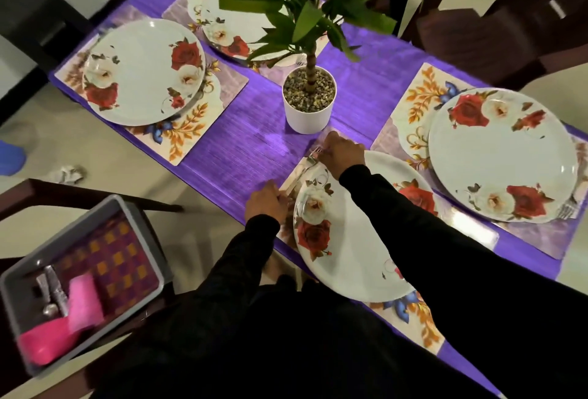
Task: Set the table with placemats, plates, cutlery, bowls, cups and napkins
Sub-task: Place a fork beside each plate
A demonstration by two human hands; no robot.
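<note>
— What are the two hands doing?

— Both are at the edge of the nearest white round plate with red and white roses (346, 233). The right hand (342, 152) has its fingers curled together over the tine end of a silver metal fork (307, 164); the prongs stick out just beyond its fingertips. The left hand (265, 202) is curled too, its fingers closed around the handle end of some cutlery, though the piece is mostly hidden beneath them, so I cannot tell whether it is that fork's handle.

— Where does the fork lie?

— Between the two hands, along the plate's rim, over the floral rectangular placemat (416, 325) under the plate, on the purple tablecloth (241, 150).

— And beyond the fingers?

— Just past the right knuckles stands a white pot of pebbles with a green plant (308, 102). Three more rose plates sit on their mats: one far out from the left hand (143, 72), one behind the plant (222, 13), one out to the right of the right hand (502, 156).

— Anything off the table?

— Down beside the left sleeve, a grey plastic tray (140, 233) holds silver cutlery (52, 293) and pink cups (63, 325).
</note>
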